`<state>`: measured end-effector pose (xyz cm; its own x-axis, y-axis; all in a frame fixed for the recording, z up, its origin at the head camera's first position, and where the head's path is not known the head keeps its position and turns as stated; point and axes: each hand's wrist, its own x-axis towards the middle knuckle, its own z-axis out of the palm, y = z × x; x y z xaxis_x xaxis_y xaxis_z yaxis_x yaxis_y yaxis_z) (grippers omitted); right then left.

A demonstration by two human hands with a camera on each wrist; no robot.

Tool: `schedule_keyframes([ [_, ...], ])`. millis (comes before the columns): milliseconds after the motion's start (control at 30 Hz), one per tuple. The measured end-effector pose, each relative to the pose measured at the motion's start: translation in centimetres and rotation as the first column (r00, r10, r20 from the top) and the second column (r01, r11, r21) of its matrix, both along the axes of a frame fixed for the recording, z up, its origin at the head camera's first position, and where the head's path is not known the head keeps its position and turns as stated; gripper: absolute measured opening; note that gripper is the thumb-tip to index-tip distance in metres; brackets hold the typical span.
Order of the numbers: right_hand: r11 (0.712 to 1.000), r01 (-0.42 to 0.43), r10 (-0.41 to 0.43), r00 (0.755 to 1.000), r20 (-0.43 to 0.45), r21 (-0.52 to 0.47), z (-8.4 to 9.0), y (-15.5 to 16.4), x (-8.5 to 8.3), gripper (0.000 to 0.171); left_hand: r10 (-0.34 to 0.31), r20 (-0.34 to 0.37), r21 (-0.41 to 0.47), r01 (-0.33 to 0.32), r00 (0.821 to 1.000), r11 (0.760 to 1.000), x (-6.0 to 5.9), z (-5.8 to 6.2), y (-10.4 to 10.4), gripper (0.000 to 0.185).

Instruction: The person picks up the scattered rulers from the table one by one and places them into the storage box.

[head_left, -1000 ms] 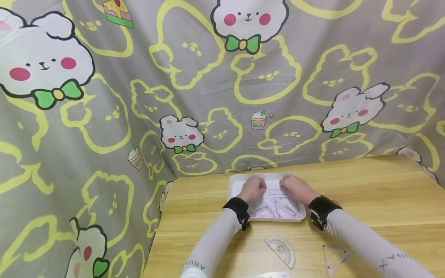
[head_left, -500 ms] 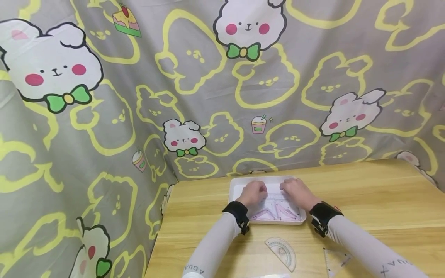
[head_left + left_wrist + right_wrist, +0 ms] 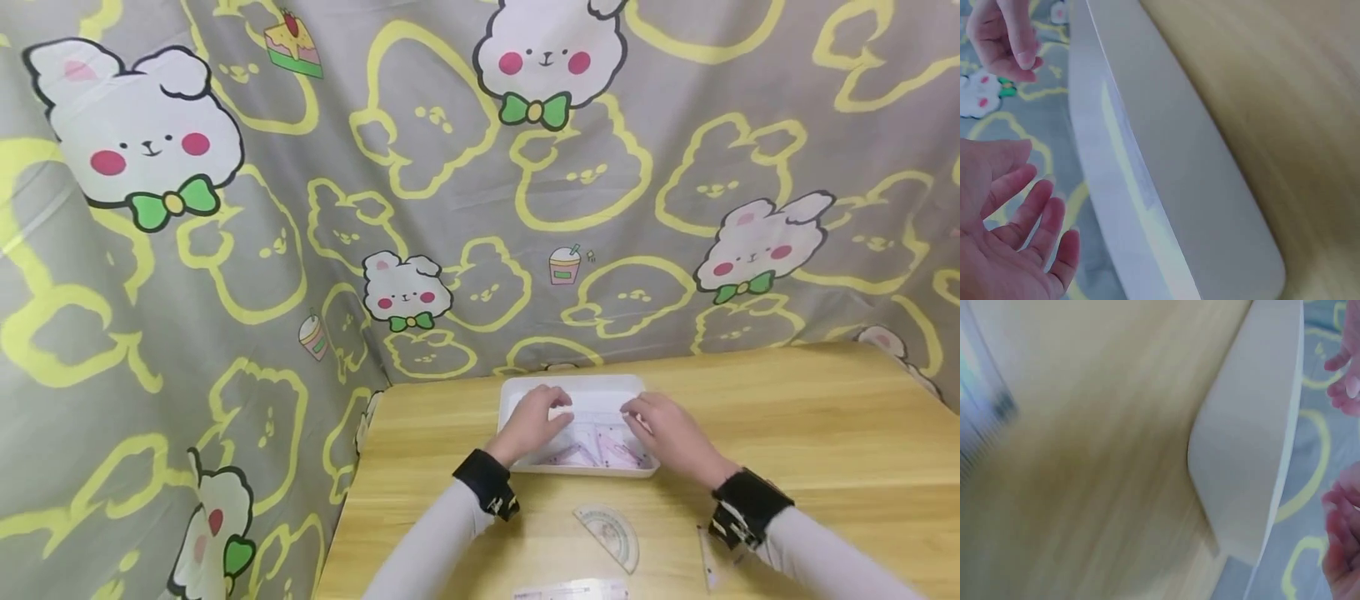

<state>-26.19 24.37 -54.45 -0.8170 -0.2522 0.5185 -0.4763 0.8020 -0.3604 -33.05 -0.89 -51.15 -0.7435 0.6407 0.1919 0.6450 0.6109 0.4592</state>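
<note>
Hovering fingers [image 3: 558, 406], white tray [image 3: 574, 386] beneath

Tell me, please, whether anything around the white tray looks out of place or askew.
Somewhat: most rulers lie in the white tray under both hands, but a clear protractor lies loose on the wooden table just in front of it, and another ruler pokes in at the near edge. Nothing looks spilled or damaged.

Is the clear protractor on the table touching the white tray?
Apart. The head view shows bare wooden table between the protractor and the near rim of the white tray.
</note>
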Motion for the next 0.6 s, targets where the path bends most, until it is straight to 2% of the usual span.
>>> schedule_keyframes([
  [133, 0.999, -0.009, 0.009, 1.0, 0.009, -0.035, -0.3, -1.3, 2.8, 0.012, -0.025, 0.06, -0.005, 0.025, 0.998, 1.0, 2.2, 0.0, -1.8, 0.025],
  [267, 0.993, -0.091, 0.092, 0.996, 0.004, -0.077, -0.8, -3.3, 5.4, 0.018, -0.011, 0.127, -0.006, 0.011, 0.992, 1.0, 4.4, -0.3, -3.7, 0.03],
  [367, 0.984, -0.144, 0.154, 0.984, 0.086, -0.108, -1.1, -4.9, 7.6, 0.02, 0.02, 0.156, -0.065, -0.01, 0.988, 0.998, 6.9, -0.7, -5.1, 0.043],
  [433, 0.975, -0.174, 0.2, 0.958, 0.204, -0.136, -1.4, -5.9, 8.9, 0.025, 0.019, 0.167, -0.12, 0.001, 0.986, 0.993, 8.9, -1.2, -6.0, 0.052],
  [500, 0.968, -0.212, 0.245, 0.923, 0.297, -0.137, -1.7, -6.7, 9.9, 0.033, -0.008, 0.18, -0.168, 0.039, 0.984, 0.985, 10.8, -1.7, -6.9, 0.057],
  [600, 0.955, -0.277, 0.296, 0.895, 0.334, -0.103, -2.2, -7.5, 10.5, 0.041, -0.056, 0.21, -0.19, 0.097, 0.976, 0.977, 12.5, -2.4, -7.9, 0.053],
])
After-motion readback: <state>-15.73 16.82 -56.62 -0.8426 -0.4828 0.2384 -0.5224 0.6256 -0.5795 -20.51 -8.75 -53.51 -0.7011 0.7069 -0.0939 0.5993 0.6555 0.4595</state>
